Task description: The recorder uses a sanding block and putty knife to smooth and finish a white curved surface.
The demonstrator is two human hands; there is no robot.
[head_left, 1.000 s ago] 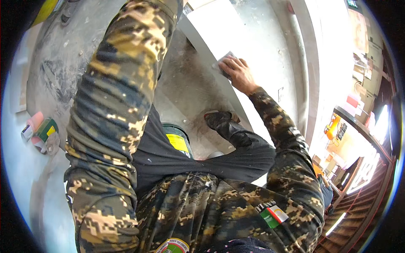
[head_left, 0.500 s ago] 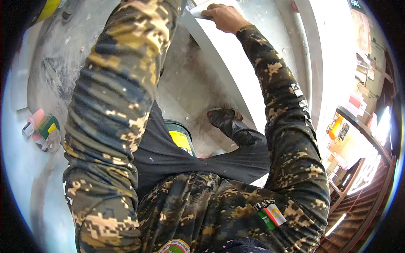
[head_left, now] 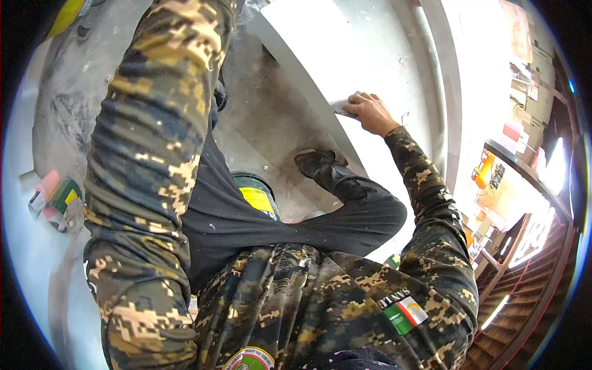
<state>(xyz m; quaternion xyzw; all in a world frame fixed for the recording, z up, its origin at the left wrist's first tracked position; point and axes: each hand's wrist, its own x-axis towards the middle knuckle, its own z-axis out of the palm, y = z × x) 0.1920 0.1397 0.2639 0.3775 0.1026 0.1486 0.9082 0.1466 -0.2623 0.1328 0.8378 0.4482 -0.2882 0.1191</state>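
My right hand point(head_left: 372, 113) is closed on a pale grey flat pad point(head_left: 345, 109), with the fingers curled over it. The pad rests against the edge of a long white panel point(head_left: 308, 52) that curves down through the picture to my right. Whether the pad is a folded sheet or a block I cannot make out. My left arm point(head_left: 157, 142), in a camouflage sleeve, stretches up past the top edge, so my left hand is out of the picture.
A dark bucket point(head_left: 269, 187) with a yellow label stands between my legs, near my shoe point(head_left: 314, 159). Several green and pink containers point(head_left: 58, 200) sit at the far left. An orange object point(head_left: 484, 170) shows at the right, beyond the panel.
My right hand has slid along the panel's edge toward me and to the right, with the pad in it. My left arm has shifted slightly left.
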